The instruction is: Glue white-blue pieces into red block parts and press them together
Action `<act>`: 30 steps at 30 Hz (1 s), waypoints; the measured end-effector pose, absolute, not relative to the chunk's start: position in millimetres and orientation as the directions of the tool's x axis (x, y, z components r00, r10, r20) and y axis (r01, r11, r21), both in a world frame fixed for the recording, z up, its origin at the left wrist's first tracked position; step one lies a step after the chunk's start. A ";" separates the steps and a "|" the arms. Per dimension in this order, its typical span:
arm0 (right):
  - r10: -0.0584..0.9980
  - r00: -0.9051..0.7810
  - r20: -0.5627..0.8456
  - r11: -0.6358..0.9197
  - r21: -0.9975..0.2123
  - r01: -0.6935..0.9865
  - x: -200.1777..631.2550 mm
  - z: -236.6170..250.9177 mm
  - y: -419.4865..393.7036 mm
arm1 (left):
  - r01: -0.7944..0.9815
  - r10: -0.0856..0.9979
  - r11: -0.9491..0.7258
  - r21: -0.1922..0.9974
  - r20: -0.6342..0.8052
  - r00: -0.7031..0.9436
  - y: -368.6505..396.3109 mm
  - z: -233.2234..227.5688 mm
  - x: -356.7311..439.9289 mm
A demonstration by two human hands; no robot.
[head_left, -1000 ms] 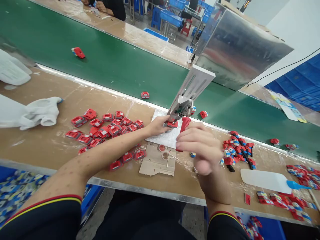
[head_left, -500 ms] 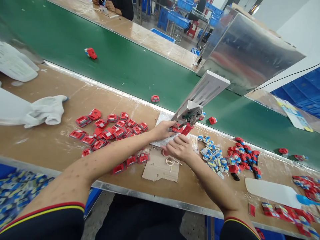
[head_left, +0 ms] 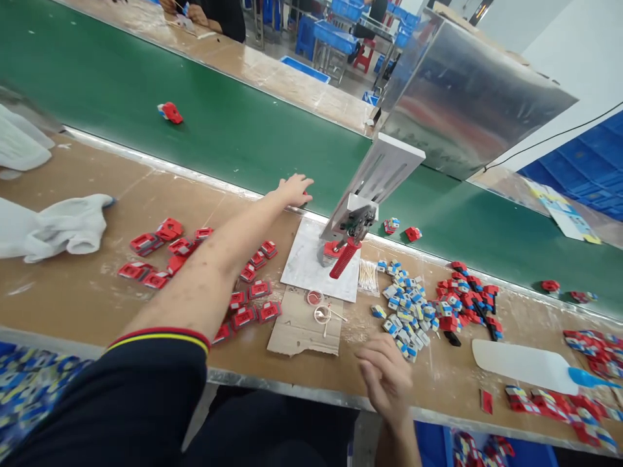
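My left hand point(head_left: 293, 190) reaches over the near edge of the green belt, its thumb and fingers around a small red plastic part point(head_left: 305, 194) that they mostly cover. Low over the bench front, my right hand point(head_left: 387, 375) has loosely bent fingers with the thumb apart, nothing visible in it. Between the hands stands a metal toggle press point(head_left: 359, 217) with a red grip handle point(head_left: 345, 258) slanting down. Under its head sits another red part point(head_left: 331, 250). The press rests on a white base plate point(head_left: 304, 256).
Red-and-grey parts point(head_left: 244, 316) lie left, partly behind my left forearm. Blue-and-white pieces point(head_left: 409, 311), cotton swabs point(head_left: 368, 277) and red parts point(head_left: 467, 301) lie right. Cardboard point(head_left: 302, 337) carries two small rings. Further parts sit on the belt point(head_left: 233, 130). A co-worker's hands point(head_left: 187, 13) show opposite.
My left hand has left the press and moved up and left to the red part on the belt edge. My right hand has let go of the red handle and dropped toward me.
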State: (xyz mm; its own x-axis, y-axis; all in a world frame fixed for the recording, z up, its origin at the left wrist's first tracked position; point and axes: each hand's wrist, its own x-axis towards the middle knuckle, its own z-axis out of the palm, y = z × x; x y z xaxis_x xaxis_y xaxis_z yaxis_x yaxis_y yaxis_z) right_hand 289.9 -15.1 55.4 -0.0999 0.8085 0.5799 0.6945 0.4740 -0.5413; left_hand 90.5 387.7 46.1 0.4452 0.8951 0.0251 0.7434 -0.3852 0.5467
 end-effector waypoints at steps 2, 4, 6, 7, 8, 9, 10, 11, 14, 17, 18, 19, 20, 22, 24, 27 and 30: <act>0.872 -0.108 0.478 0.384 -0.529 0.757 283.4 41.3 -8.3 | 0.789 0.902 -0.358 0.500 -0.032 0.430 393.7 42.8 100.5; 0.910 -0.090 0.404 0.313 -0.529 0.789 284.0 32.0 0.8 | 0.794 0.900 -0.356 0.493 -0.048 0.433 395.0 43.0 101.5; 0.939 -0.111 0.325 0.282 -0.546 0.789 289.5 26.6 10.5 | 0.789 0.902 -0.361 0.498 -0.029 0.431 391.3 48.2 90.6; 0.948 -0.139 0.285 0.282 -0.555 0.782 292.7 25.0 15.4 | 0.764 0.904 -0.365 0.532 0.007 0.428 385.9 52.6 81.1; 0.952 -0.172 0.252 0.289 -0.564 0.774 295.5 23.9 20.3 | 0.718 0.903 -0.376 0.586 0.060 0.425 376.9 58.0 69.6; 0.953 -0.201 0.228 0.298 -0.571 0.765 297.8 23.1 25.1 | 0.615 0.899 -0.395 0.683 0.148 0.413 363.4 64.1 56.8; 0.950 -0.227 0.214 0.311 -0.576 0.756 299.1 22.7 29.8 | 0.470 0.888 -0.410 0.782 0.223 0.402 345.0 70.7 43.7; 0.946 -0.247 0.209 0.324 -0.578 0.749 299.5 22.6 34.3 | 0.306 0.865 -0.429 0.850 0.290 0.409 321.9 77.2 31.3; 0.928 -0.286 0.237 0.372 -0.568 0.734 295.1 25.0 46.8 | 0.028 0.843 -0.445 0.895 0.408 0.350 234.9 87.8 6.8; 0.890 -0.359 0.283 0.456 -0.519 0.723 284.8 30.6 58.3 | -0.045 0.861 -0.451 0.891 0.448 0.241 159.2 70.8 9.8; 0.872 -0.391 0.294 0.489 -0.496 0.717 281.1 32.3 61.7 | -0.056 0.877 -0.427 0.903 0.428 0.218 142.9 59.4 15.5; 0.854 -0.423 0.303 0.520 -0.476 0.709 277.6 33.3 64.5 | -0.065 0.889 -0.405 0.912 0.410 0.203 131.5 46.8 22.3; 0.836 -0.450 0.312 0.548 -0.466 0.695 274.6 33.6 66.8 | -0.069 0.899 -0.392 0.917 0.398 0.185 124.2 34.3 29.0; 0.816 -0.471 0.335 0.578 -0.483 0.657 270.5 31.5 69.7 | -0.054 0.899 -0.405 0.913 0.408 0.158 118.2 13.5 39.6; 0.817 -0.456 0.352 0.576 -0.529 0.624 269.3 27.1 70.6 | -0.017 0.872 -0.467 0.884 0.464 0.159 117.0 1.8 44.2; 0.828 -0.437 0.352 0.560 -0.570 0.601 271.6 23.6 70.2 | 0.018 0.812 -0.560 0.828 0.544 0.211 115.5 -2.3 43.4; 0.822 -0.385 0.419 0.569 -0.603 0.559 278.5 33.3 67.8 | -0.022 0.803 -0.564 0.826 0.554 0.222 113.6 -1.8 41.2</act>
State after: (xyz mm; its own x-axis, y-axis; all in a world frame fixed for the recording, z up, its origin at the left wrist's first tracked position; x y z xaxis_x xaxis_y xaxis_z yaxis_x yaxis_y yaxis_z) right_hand 278.5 67.8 33.3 -0.3852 0.8223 0.4189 0.5590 0.5691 -0.6031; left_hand 41.2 113.6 -1.8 0.2218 0.8025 0.5539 -0.0222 -0.5637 0.8257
